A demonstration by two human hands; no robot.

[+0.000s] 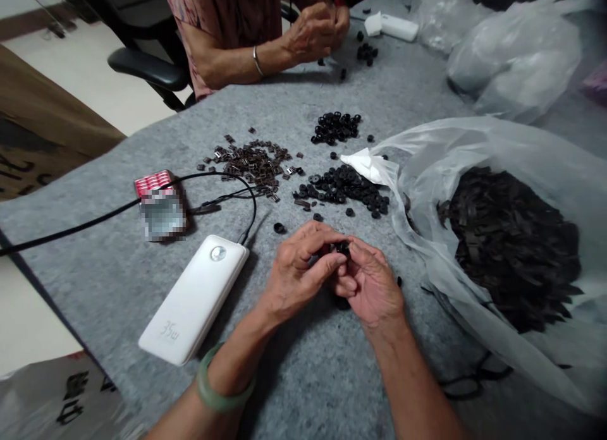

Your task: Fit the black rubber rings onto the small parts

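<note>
My left hand (301, 269) and my right hand (374, 285) meet above the grey table, fingertips pinched together around a small black plastic part (341, 246). Fingers hide most of that part, so its full shape does not show. Just beyond my hands lies a single black cap (279, 227). Farther off are a heap of black round discs (351, 188), some with a centre hole, and behind it a heap of black ring-like caps (336, 127). To their left spreads a pile of small dark brown, shiny clips (256, 163).
At right stands an open clear plastic bag (427, 250) holding black strips (512, 250). A white power bank (192, 301) with a cable lies left, near a red-topped box (154, 182). Across the table, another person's hands (315, 32) work near more black pieces (367, 53).
</note>
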